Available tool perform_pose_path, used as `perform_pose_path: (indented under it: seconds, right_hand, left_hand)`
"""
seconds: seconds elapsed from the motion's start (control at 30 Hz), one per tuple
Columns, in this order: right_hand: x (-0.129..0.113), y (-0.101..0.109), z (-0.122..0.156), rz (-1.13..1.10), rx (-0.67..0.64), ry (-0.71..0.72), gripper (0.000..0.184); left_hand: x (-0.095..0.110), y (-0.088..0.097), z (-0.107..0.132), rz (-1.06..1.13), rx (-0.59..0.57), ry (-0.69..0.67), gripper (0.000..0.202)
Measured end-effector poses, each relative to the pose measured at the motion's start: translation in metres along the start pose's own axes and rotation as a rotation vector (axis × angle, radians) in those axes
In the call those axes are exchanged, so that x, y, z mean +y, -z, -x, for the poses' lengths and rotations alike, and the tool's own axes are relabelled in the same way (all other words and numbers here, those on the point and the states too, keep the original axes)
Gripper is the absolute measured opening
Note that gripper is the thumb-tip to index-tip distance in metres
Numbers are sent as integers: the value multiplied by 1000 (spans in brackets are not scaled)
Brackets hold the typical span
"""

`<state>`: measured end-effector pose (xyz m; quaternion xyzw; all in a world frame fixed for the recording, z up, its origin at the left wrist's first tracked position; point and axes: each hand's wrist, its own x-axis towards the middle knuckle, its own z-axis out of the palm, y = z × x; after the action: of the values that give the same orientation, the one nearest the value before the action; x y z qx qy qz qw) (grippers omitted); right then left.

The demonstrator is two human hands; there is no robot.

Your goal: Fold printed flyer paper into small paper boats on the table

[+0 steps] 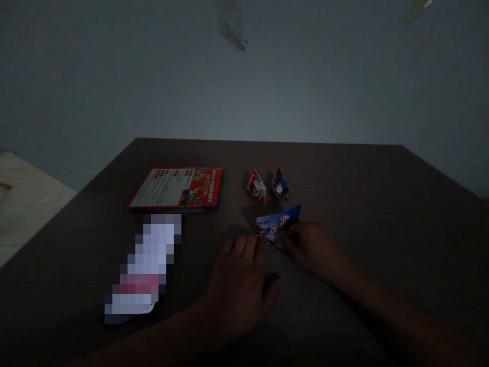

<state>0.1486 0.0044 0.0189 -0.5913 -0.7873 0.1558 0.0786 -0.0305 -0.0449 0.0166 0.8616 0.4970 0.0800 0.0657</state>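
Note:
A small blue printed sheet of paper [272,224] with white and red lettering stands partly raised off the table. My right hand [311,247] pinches its right side between thumb and fingers. Palm down on the table, my left hand [240,283] has its thumb spread away. Its fingertips reach the sheet's lower left corner; whether they press on it I cannot tell. Beyond the sheet stand two small folded paper pieces, a red and white one [256,186] and a blue one [280,185].
On the left of the dark wooden table [344,173] lies a red and white printed booklet or flat box [171,188]. Nearer to me is a lit, pixelated phone-like object [147,265]. A pale wall [305,76] rises behind the far edge. The room is dim.

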Motion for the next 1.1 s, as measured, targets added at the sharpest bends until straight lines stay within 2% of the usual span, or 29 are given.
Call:
perform_pose_path:
  seconds: [0.33, 0.67, 1.1]
  right_hand:
    - [0, -1, 2, 27, 11, 33, 25]
    - [1, 0, 1, 25, 1, 10, 23]
    - [1, 1, 2, 29, -27, -2, 23]
  left_hand:
    - [0, -1, 1, -14, 18, -9, 53]
    - [0, 2, 0, -25, -17, 18, 50]
    - [-2, 2, 1, -57, -14, -26, 54]
